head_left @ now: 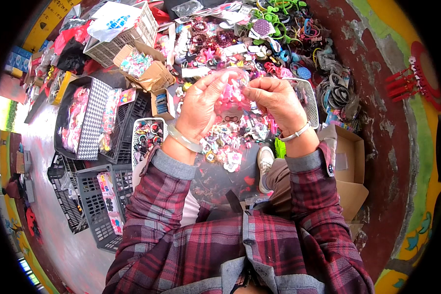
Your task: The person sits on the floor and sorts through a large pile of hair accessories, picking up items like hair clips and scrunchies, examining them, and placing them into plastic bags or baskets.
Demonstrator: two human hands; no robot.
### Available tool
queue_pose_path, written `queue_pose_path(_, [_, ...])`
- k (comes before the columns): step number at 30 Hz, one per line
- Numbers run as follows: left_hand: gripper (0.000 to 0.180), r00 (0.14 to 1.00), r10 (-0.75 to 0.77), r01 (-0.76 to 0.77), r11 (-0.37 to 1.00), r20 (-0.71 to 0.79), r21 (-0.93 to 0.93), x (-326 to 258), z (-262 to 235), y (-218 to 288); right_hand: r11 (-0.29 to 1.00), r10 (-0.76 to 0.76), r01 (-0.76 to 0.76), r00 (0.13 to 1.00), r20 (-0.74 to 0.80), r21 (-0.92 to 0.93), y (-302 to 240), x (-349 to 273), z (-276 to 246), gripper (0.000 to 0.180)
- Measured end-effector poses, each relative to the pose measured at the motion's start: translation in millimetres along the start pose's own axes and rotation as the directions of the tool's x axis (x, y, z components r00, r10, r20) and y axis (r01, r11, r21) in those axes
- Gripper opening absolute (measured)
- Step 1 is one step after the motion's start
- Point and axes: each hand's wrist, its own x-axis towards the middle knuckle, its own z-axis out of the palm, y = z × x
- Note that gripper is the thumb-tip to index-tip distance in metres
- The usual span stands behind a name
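At upper centre, the left hand (198, 105) is gripping a clear plastic package of pink pieces (231, 100); the right hand (281, 100) is pinching closed at its edge, contents hidden. Beyond, a pale plastic crate (125, 45) is standing upper left.

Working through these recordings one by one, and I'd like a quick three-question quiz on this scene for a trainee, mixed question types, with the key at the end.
1. What colour dominates inside the clear pack between the left hand and the right hand?

2. True or false: the houndstooth box is to the left of the left hand.

3. What sits between the left hand and its sleeve?
A. A watch
B. A pale bangle
C. A hair tie

Key: 1. Pink. 2. True. 3. B.
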Motion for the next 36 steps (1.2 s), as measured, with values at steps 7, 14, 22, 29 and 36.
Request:
queue_pose_path(7, [0.014, 0.992, -0.095, 0.098, 0.995, 0.078, -0.033, -1.4, -11.5, -1.5, 0.989, -0.139, 0.143, 0.981, -0.133, 0.02, -0.1, -1.2, 6.1, 0.013])
queue_pose_path(14, [0.014, 0.996, -0.063, 0.062, 0.998, -0.056, -0.004, 2.1, -17.2, -8.1, 0.997, -0.043, 0.05, 0.993, -0.108, 0.061, 0.9, 0.6, 4.1, 0.017])
queue_pose_path(22, [0.015, 0.995, -0.095, 0.095, 0.995, -0.009, 0.001, 2.8, -22.9, -7.8, 0.988, 0.14, -0.135, 0.988, 0.057, -0.077, -2.1, 0.5, 3.9, 0.013])
queue_pose_path(29, [0.032, 0.987, -0.157, 0.157, 0.988, 0.028, 0.007, 1.3, -18.6, -3.1, 0.986, 0.152, -0.159, 0.981, 0.118, 0.05, 6.4, 4.4, -4.8, 0.011])
queue_pose_path(36, [0.02, 0.994, -0.1, 0.098, 0.994, -0.038, -0.053, 2.0, -19.2, -3.4, 0.982, 0.093, -0.078, 0.993, 0.078, -0.174, 2.6, 3.9, -6.4, 0.02])
